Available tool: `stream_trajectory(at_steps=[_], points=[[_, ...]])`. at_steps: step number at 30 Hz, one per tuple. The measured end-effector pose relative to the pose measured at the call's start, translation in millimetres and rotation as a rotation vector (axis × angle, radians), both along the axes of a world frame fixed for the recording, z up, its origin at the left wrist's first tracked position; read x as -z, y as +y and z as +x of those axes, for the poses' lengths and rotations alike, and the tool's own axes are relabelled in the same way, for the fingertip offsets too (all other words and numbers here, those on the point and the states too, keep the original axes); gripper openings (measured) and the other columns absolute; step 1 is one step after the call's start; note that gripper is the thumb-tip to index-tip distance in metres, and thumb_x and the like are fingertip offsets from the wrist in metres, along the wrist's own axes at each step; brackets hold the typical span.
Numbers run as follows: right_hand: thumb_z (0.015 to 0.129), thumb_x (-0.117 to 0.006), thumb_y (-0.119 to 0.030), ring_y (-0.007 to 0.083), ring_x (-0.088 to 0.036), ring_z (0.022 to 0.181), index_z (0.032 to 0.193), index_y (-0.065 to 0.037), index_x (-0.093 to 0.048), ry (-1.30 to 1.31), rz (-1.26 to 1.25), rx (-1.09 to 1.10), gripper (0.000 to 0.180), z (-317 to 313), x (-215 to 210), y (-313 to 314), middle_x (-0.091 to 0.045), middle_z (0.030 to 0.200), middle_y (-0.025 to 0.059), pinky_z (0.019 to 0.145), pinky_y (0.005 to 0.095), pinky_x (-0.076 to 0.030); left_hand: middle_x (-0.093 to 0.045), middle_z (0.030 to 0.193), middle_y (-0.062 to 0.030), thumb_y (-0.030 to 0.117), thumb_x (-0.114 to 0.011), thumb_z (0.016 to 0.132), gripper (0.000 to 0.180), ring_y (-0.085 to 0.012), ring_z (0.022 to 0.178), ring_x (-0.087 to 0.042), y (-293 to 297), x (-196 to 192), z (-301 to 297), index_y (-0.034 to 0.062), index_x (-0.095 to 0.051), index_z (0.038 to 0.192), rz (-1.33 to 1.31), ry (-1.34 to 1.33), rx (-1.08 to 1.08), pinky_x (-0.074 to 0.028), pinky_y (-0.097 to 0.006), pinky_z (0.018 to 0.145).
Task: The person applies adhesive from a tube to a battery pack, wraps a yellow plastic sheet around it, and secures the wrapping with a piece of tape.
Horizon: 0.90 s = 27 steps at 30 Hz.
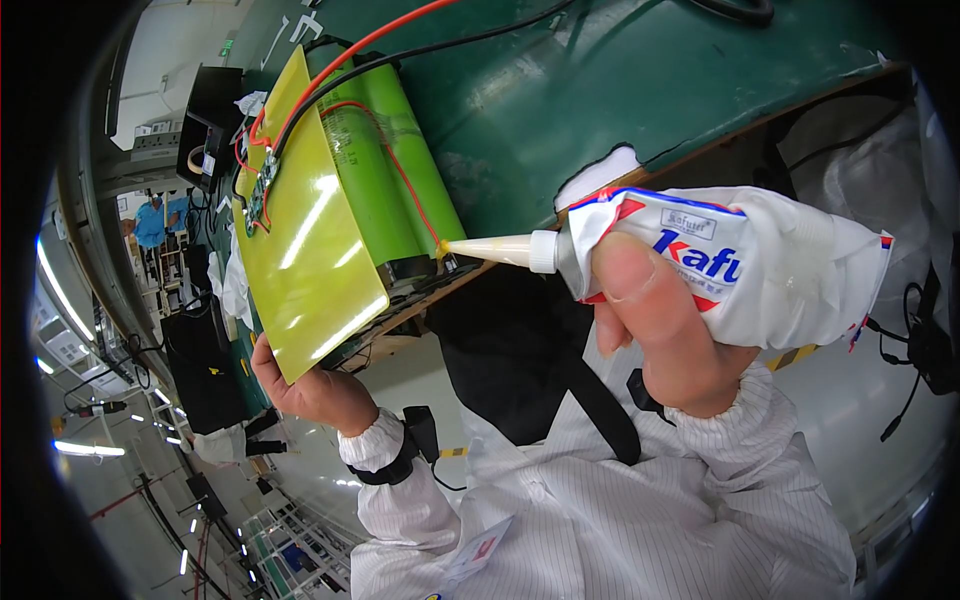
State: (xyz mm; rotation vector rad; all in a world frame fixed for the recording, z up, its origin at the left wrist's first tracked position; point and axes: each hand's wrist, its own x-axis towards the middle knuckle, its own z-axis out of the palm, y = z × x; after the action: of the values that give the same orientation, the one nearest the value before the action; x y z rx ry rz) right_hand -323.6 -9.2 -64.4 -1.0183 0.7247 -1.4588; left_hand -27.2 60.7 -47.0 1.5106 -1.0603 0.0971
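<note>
My right hand [665, 315] is closed round a crumpled white glue tube [800, 265] with red and blue print. Its tapered nozzle [495, 249] points left, the tip touching the near end of a green-wrapped battery pack [375, 170]. A thin red wire [402, 175] runs along the cells to that spot, where a small yellowish blob shows. Against the pack's left side stands a glossy yellow sheet [310, 240], with a small circuit board [262, 190] at its left edge. My left hand [318, 397] grips the near lower corner of the pack and sheet, its fingers partly hidden.
The pack lies at the edge of a green-topped bench [520, 110]. Thick red and black cables [400, 65] arch over it. A white patch [600, 175] sits on the bench edge near the nozzle. Beyond, at left, are a black box [210, 130] and a person in blue [152, 222].
</note>
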Motion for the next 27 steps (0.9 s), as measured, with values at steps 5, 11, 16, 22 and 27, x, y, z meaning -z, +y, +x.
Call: stream_trajectory(at_steps=[5, 11, 16, 22, 27], points=[[0.086, -0.066, -0.022, 0.0122, -0.055, 0.047, 0.079, -0.003, -0.063, 0.004, 0.002, -0.003, 0.02, 1.9, -0.9, 0.4, -0.056, 0.057, 0.0013, 0.048, 0.0262, -0.045, -0.064, 0.101, -0.0083, 0.004, -0.058, 0.092, 0.017, -0.0153, 0.09, -0.062, -0.2, 0.5, 1.0, -0.0036, -0.058, 0.108, 0.002, 0.012, 0.014, -0.05, -0.028, 0.086], [0.087, -0.066, -0.022, 0.0122, -0.055, 0.047, 0.08, -0.003, -0.063, 0.019, 0.008, -0.002, 0.021, 2.9, -2.1, 0.7, -0.056, 0.057, 0.0013, 0.048, 0.0262, -0.045, -0.063, 0.102, -0.0084, 0.005, -0.058, 0.092, 0.017, -0.0154, 0.091, -0.061, 1.1, -1.0, 3.1, -0.0034, -0.058, 0.107, 0.026, -0.01, -0.015, -0.05, -0.028, 0.086], [0.087, -0.066, -0.022, 0.0122, -0.055, 0.048, 0.08, -0.003, -0.063, 0.033, 0.014, -0.004, 0.021, 3.1, -1.4, 1.0, -0.056, 0.057, 0.0013, 0.048, 0.0262, -0.044, -0.063, 0.103, -0.0086, 0.005, -0.059, 0.092, 0.017, -0.0153, 0.092, -0.061, 1.1, -0.2, 3.1, -0.0034, -0.057, 0.108, 0.01, 0.002, -0.005, -0.05, -0.029, 0.087], [0.088, -0.066, -0.023, 0.0122, -0.055, 0.048, 0.081, -0.003, -0.064, 0.05, 0.021, -0.005, 0.021, 4.7, -3.0, 2.4, -0.056, 0.057, 0.0013, 0.048, 0.0262, -0.044, -0.063, 0.104, -0.0085, 0.005, -0.059, 0.092, 0.018, -0.0157, 0.093, -0.061, 1.5, 0.4, 4.0, -0.0033, -0.058, 0.108, 0.01, 0.01, -0.009, -0.049, -0.029, 0.088], [0.088, -0.066, -0.023, 0.0123, -0.055, 0.048, 0.081, -0.003, -0.064, 0.063, 0.028, -0.004, 0.021, 0.8, -0.9, 3.6, -0.056, 0.058, 0.0012, 0.048, 0.0262, -0.044, -0.064, 0.103, -0.0085, 0.004, -0.059, 0.092, 0.018, -0.0159, 0.091, -0.062, 0.8, -0.1, 2.5, -0.003, -0.058, 0.108, 0.002, 0.008, -0.005, -0.05, -0.029, 0.087]])
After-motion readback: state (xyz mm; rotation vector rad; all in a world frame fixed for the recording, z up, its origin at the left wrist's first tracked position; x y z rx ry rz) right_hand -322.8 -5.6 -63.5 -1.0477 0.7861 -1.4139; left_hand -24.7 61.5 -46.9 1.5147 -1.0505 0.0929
